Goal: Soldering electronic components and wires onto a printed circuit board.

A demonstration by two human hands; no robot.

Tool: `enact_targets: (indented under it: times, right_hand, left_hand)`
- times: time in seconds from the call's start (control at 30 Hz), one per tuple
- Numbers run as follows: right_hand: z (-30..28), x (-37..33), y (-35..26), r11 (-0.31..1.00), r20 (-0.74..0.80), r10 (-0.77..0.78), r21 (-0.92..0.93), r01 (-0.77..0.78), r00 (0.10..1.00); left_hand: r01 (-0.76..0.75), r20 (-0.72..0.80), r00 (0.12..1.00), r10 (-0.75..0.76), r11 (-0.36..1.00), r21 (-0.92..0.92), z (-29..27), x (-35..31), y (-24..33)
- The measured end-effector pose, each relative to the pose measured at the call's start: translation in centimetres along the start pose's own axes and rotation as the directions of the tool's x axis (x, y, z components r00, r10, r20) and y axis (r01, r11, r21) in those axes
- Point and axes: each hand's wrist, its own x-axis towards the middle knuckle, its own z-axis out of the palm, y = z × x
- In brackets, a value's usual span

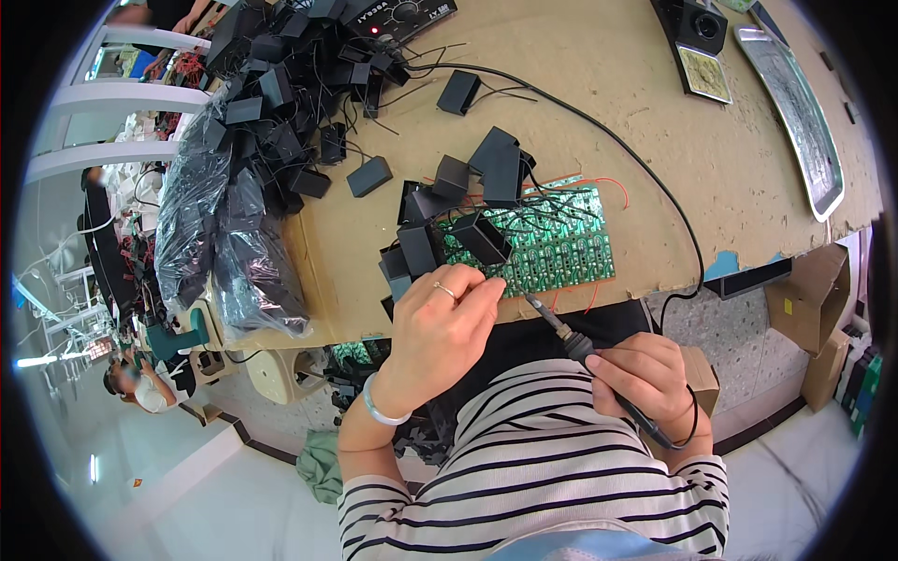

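Observation:
In my right hand [650,374] is a soldering iron [577,344], gripped like a pen, its tip pointing at the near edge of a green circuit board panel [571,254]. My left hand [447,318] is pinched closed at that same edge, left of the tip; whatever its fingertips hold is too small to make out. Several black plastic boxes [481,239] with thin black wires sit over the panel's left part and beside it. Red wires [613,182] stick out from the panel's far and near sides.
A big heap of black boxes [281,103] and clear plastic bags [253,252] covers the table's left side. At the back is a black soldering station [402,17], its cable [645,178] curving rightward. An iron stand [702,61] and metal tray [795,117] lie far right.

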Motion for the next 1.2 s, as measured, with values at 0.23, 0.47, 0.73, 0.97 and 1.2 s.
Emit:
enact_targets:
  times: [0.23, 0.47, 0.73, 0.97, 1.2]
  right_hand:
    - [0.6, -0.2, 0.2, 0.998, 0.005, -0.041, -0.046, 0.041, 0.999]
    - [-0.1, 0.5, -0.6, 0.972, 0.137, -0.136, -0.175, 0.159, 0.981]
    - [-1.7, 0.0, -0.9, 0.995, -0.008, -0.044, -0.092, 0.043, 0.999]
    - [-2.3, -0.1, -1.0, 0.991, -0.058, 0.039, -0.129, -0.046, 0.998]
    - [-2.5, 0.1, -1.0, 0.993, -0.062, 0.052, -0.1, -0.058, 0.997]
  left_hand:
    - [-0.008, -0.025, 1.0, 0.009, 1.0, 0.007, 0.3, 0.1, 0.2]
    - [-0.041, 0.006, 0.999, 0.041, 0.997, 0.065, 0.3, 0.0, 0.8]
    - [-0.061, 0.023, 0.998, 0.06, 0.994, 0.093, 0.3, -0.1, 0.9]
    - [-0.084, 0.028, 0.996, 0.08, 0.985, 0.154, 0.2, 0.1, 1.1]
    - [-0.084, 0.019, 0.996, 0.081, 0.973, 0.215, 0.0, -0.1, 1.4]
